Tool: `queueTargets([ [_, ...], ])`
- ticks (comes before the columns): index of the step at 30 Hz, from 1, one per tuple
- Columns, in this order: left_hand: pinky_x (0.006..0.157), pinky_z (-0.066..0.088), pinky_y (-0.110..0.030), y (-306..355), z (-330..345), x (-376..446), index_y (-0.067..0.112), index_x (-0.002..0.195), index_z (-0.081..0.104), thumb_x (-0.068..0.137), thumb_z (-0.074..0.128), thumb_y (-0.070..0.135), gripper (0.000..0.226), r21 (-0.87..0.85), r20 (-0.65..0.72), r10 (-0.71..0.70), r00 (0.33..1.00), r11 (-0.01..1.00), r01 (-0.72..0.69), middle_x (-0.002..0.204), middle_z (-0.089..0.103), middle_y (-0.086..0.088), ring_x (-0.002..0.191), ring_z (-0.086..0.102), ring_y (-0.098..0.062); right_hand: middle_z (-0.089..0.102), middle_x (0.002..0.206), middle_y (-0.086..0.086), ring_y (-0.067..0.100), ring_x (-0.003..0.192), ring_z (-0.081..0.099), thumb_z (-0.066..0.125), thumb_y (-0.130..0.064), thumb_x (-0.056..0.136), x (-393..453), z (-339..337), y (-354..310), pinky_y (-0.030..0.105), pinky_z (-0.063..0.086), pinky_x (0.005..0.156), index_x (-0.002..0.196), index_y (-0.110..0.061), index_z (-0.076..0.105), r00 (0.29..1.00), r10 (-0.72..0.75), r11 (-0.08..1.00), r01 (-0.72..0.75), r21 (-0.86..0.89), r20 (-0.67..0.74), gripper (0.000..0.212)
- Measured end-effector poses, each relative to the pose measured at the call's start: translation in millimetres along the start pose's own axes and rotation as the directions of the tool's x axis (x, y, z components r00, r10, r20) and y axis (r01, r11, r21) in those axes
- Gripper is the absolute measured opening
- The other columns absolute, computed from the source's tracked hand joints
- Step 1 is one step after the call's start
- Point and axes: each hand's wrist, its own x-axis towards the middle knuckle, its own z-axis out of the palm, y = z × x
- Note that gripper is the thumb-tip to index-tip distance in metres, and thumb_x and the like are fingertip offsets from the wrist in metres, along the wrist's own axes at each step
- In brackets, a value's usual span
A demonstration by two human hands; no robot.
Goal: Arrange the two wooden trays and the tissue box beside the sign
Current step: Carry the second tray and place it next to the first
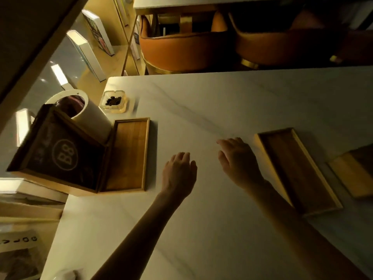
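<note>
A: From the head camera, what lies on the pale marbled surface?

B: At the left edge stands a dark sign marked "B8" in a wooden frame. One wooden tray lies touching its right side, empty.

A: And the other one?

B: The second wooden tray lies well apart on the right, angled, also empty. Past it, at the right border, sits a wooden box, partly cut off; I cannot tell if it is the tissue box.

A: The hands?

B: Both hang over the bare middle, palms down, fingers loosely spread, holding nothing. The left hand is nearer the first tray; the right hand is just beside the second tray.

A: Anything else?

B: A glass ashtray with dark bits behind the first tray, and a white cylinder behind the sign.
</note>
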Motion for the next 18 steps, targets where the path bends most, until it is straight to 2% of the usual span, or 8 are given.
queueTargets([
  [4, 0.114, 0.024, -0.037, 53, 29, -5, 0.011, 0.139, 0.02, 0.094, 0.035, 0.03, 0.052, -0.006, 0.05, 0.004, 0.999, 1.0, -0.004, 0.15, 0.029, -0.009, 0.139, 0.025, -0.024, 0.066, 0.11, 0.022, 0.039, 0.103, 0.061, 0.049, -0.014, 0.08, -18, -22, 63, 0.044, 0.05, 0.088, 0.119, -0.003, 0.053, 0.993, 0.113, 0.994, -0.113, 0.004, -0.038, 0.041],
  [7, 0.116, 0.012, -0.035, 90, 55, -11, 0.012, 0.142, 0.008, 0.094, 0.033, 0.032, 0.057, -0.03, 0.093, -0.004, 0.996, 1.0, 0.007, 0.155, 0.014, -0.008, 0.143, 0.01, -0.024, 0.061, 0.117, 0.027, 0.044, 0.108, 0.057, 0.05, -0.015, 0.082, -38, -30, 114, 0.051, 0.047, 0.09, 0.128, -0.002, 0.045, 0.975, 0.223, 0.974, -0.222, 0.052, -0.018, 0.048],
  [10, 0.116, 0.006, -0.036, 124, 85, -18, 0.013, 0.142, 0.005, 0.094, 0.032, 0.034, 0.059, -0.051, 0.134, -0.015, 0.991, 0.998, 0.022, 0.156, 0.007, -0.009, 0.144, 0.003, -0.024, 0.052, 0.129, 0.025, 0.04, 0.118, 0.049, 0.051, -0.015, 0.089, -60, -39, 160, 0.048, 0.045, 0.093, 0.136, -0.005, 0.033, 0.948, 0.317, 0.945, -0.318, 0.075, 0.024, 0.051],
  [13, 0.116, 0.004, -0.036, 154, 118, -25, 0.012, 0.142, 0.002, 0.094, 0.03, 0.038, 0.061, -0.055, 0.211, -0.059, 0.976, 0.996, 0.072, 0.156, 0.004, -0.009, 0.144, 0.0, -0.024, 0.043, 0.139, 0.021, 0.035, 0.127, 0.042, 0.048, -0.018, 0.091, -82, -44, 198, 0.042, 0.043, 0.097, 0.14, -0.009, 0.024, 0.91, 0.406, 0.909, -0.411, 0.064, 0.082, 0.055],
  [15, 0.117, 0.006, -0.038, 171, 138, -30, 0.012, 0.142, 0.001, 0.093, 0.029, 0.04, 0.063, -0.059, 0.265, -0.094, 0.96, 0.992, 0.113, 0.156, 0.004, -0.009, 0.144, 0.001, -0.026, 0.039, 0.142, 0.02, 0.034, 0.13, 0.038, 0.047, -0.02, 0.092, -95, -43, 218, 0.044, 0.042, 0.099, 0.141, -0.009, 0.022, 0.875, 0.467, 0.88, -0.474, 0.031, 0.125, 0.056],
  [16, 0.117, 0.01, -0.039, 180, 146, -32, 0.013, 0.142, 0.003, 0.093, 0.03, 0.041, 0.063, -0.063, 0.29, -0.107, 0.951, 0.989, 0.13, 0.156, 0.007, -0.01, 0.143, 0.005, -0.027, 0.037, 0.143, 0.021, 0.035, 0.131, 0.036, 0.046, -0.022, 0.092, -100, -42, 227, 0.046, 0.042, 0.101, 0.141, -0.008, 0.021, 0.854, 0.499, 0.863, -0.506, 0.008, 0.149, 0.057],
  [18, 0.111, 0.029, -0.039, 195, 159, -34, 0.014, 0.141, 0.01, 0.092, 0.034, 0.041, 0.062, -0.09, 0.332, -0.121, 0.935, 0.983, 0.159, 0.151, 0.023, -0.01, 0.136, 0.026, -0.028, 0.03, 0.147, 0.021, 0.036, 0.134, 0.03, 0.044, -0.023, 0.093, -108, -41, 241, 0.047, 0.039, 0.102, 0.141, -0.007, 0.019, 0.807, 0.557, 0.826, -0.564, -0.027, 0.198, 0.057],
])
